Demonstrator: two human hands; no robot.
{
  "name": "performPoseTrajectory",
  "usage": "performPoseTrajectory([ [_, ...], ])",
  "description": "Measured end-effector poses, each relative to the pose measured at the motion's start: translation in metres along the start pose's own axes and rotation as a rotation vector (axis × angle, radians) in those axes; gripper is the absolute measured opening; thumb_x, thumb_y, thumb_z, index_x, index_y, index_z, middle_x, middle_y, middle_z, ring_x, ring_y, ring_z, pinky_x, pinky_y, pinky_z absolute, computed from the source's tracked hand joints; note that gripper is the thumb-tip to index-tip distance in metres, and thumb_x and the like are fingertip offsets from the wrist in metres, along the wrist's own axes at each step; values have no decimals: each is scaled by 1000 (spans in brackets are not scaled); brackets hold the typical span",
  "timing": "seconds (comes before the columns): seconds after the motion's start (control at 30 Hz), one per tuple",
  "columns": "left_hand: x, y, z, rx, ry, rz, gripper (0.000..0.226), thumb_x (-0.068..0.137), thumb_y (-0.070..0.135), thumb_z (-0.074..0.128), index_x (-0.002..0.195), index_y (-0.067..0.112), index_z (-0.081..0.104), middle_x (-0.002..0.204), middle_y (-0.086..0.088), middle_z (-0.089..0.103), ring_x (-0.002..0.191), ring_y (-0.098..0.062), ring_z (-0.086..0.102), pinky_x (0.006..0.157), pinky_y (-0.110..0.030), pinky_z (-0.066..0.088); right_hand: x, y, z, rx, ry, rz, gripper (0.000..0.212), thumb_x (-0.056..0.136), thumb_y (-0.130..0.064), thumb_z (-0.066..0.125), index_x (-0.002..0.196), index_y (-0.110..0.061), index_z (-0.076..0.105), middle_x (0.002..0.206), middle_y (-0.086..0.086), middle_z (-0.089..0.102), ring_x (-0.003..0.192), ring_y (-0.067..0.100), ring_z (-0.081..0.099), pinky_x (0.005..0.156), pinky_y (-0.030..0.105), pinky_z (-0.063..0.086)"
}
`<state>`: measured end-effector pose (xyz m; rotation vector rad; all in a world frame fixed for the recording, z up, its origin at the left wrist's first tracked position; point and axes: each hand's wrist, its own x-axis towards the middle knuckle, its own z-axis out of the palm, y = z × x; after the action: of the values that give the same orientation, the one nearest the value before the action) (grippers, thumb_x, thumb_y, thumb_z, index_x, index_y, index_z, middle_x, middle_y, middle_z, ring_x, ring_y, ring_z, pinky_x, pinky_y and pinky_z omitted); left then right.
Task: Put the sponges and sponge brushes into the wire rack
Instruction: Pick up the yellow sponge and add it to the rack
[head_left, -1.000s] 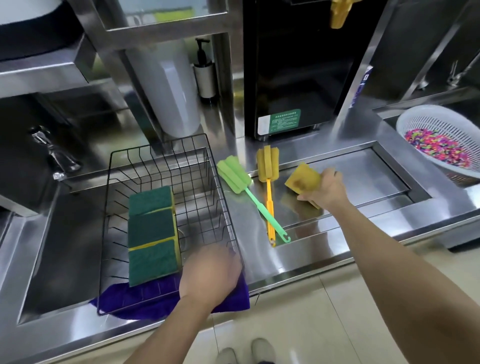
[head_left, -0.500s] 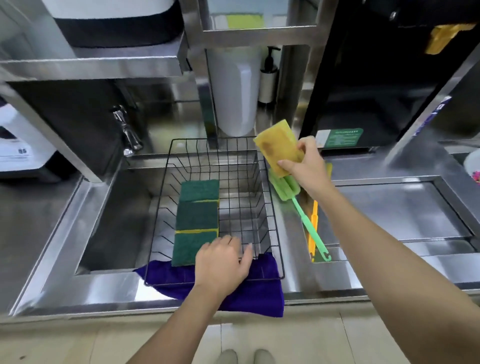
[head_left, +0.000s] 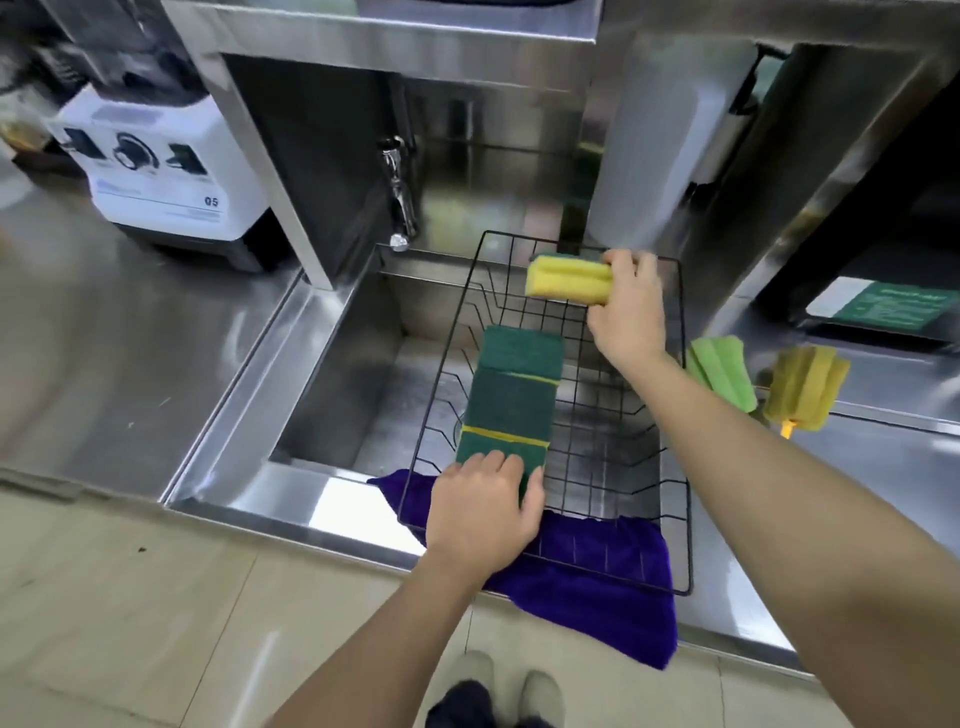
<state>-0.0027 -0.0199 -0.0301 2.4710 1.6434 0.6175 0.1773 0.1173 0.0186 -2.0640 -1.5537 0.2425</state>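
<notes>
A black wire rack (head_left: 680, 415) sits over the steel sink, its front edge on a purple cloth (head_left: 597, 587). Three green-topped sponges (head_left: 511, 387) lie in a row along its left side. My right hand (head_left: 631, 306) holds a yellow sponge (head_left: 566, 280) above the rack's far end, yellow side up. My left hand (head_left: 485, 512) rests on the rack's front rim, fingers over the nearest green sponge. To the right of the rack lie a green sponge brush (head_left: 722, 369) and a yellow sponge brush (head_left: 805, 387) on the counter.
A tap (head_left: 397, 192) hangs over the sink's (head_left: 332, 395) far left. A white blender base (head_left: 161, 166) stands on the counter at left. A white cylinder (head_left: 660, 135) stands behind the rack, and a black machine with a green label (head_left: 883, 306) at right.
My right hand has carried the yellow sponge leftward from beside the rack to over its far end. The view has swung left. My left hand stays at the rack's front.
</notes>
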Motion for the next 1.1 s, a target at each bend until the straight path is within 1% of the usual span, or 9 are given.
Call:
performPoseTrajectory([
  [0.1, -1, -2, 1, -6, 5, -3, 36, 86, 33, 43, 58, 13, 52, 52, -2, 52, 46, -21, 47, 45, -27, 35, 4, -5, 14, -84, -92, -5, 50, 79, 4, 55, 123, -13, 41, 135, 21, 33, 93, 46, 57, 76, 42, 46],
  [0.17, 0, -3, 2, 4, -8, -2, 35, 86, 33, 43, 58, 13, 52, 53, -2, 52, 47, -21, 47, 45, -27, 36, 6, -8, 22, -94, -138, 6, 51, 78, 7, 55, 123, -11, 40, 135, 24, 32, 89, 46, 59, 72, 39, 44],
  [0.23, 0, -2, 2, 12, -16, 3, 34, 85, 32, 44, 58, 13, 52, 53, -2, 52, 47, -21, 47, 45, -28, 36, 7, -10, 30, -52, -147, 44, 52, 77, 10, 56, 122, -9, 41, 134, 24, 31, 89, 46, 59, 75, 41, 47],
  [0.3, 0, -2, 2, 14, -16, 12, 33, 84, 31, 44, 57, 14, 51, 52, -1, 51, 46, -21, 46, 45, -28, 36, 8, -12, 37, 35, -186, 90, 51, 77, 6, 56, 123, -11, 42, 132, 22, 31, 92, 46, 58, 83, 41, 48],
  [0.43, 0, -2, 2, 28, -16, 22, 33, 84, 31, 45, 56, 14, 50, 52, -1, 50, 46, -19, 45, 45, -26, 33, 1, -18, 49, 160, -298, 89, 50, 85, -26, 62, 128, -16, 41, 133, 18, 33, 107, 40, 55, 96, 41, 43],
  [0.6, 0, -2, 2, 22, -15, 29, 32, 84, 31, 45, 57, 15, 51, 52, -1, 51, 46, -19, 45, 45, -26, 33, -2, -16, 58, 138, -237, 111, 31, 93, -29, 52, 118, -12, 48, 129, 17, 42, 105, 40, 57, 89, 39, 44],
  [0.83, 1, -2, 2, 29, -14, 40, 32, 84, 28, 46, 56, 14, 50, 51, -1, 50, 45, -19, 44, 44, -26, 31, 0, 3, 57, 122, -351, 108, 26, 89, -29, 57, 108, -13, 60, 114, 18, 62, 104, 36, 57, 84, 40, 47],
  [0.97, 1, -3, 3, 23, -24, 40, 32, 84, 27, 46, 55, 14, 49, 50, -1, 49, 44, -19, 44, 44, -26, 31, 4, 7, 53, 75, -431, 89, 33, 87, -32, 58, 117, -17, 61, 124, 16, 53, 112, 35, 55, 99, 43, 45],
  [1.1, 0, -3, 3, 13, -40, 47, 33, 85, 27, 44, 55, 14, 49, 50, -1, 50, 44, -19, 44, 44, -26, 32, 1, 9, 46, -58, -528, 80, 51, 90, -35, 54, 139, -26, 43, 142, 16, 38, 130, 35, 42, 110, 44, 35],
])
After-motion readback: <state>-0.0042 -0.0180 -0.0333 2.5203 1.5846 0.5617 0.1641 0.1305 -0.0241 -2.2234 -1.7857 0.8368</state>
